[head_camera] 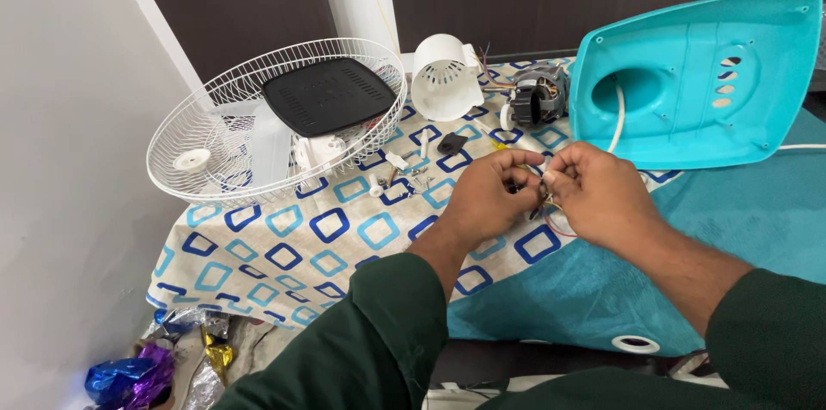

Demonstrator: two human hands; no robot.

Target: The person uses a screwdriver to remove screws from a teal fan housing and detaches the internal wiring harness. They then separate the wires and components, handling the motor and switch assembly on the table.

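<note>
My left hand [486, 197] and my right hand [594, 191] meet over the patterned cloth [284, 246], fingertips pinched together on thin coloured wires [544, 202] and a small dark part between them. The wires loop down below my right hand. Just behind my hands lies a fan motor [535, 98] with wires running off it. What exactly sits between my fingertips is hidden.
A turquoise fan base [740, 109] stands tilted at the back right, with a white cable. A white wire fan guard [206, 130] holds a black plate [331, 96] at left. A white motor cover [443, 79], screws and small parts [404, 173] lie nearby. Foil wrappers [146, 371] sit on the floor.
</note>
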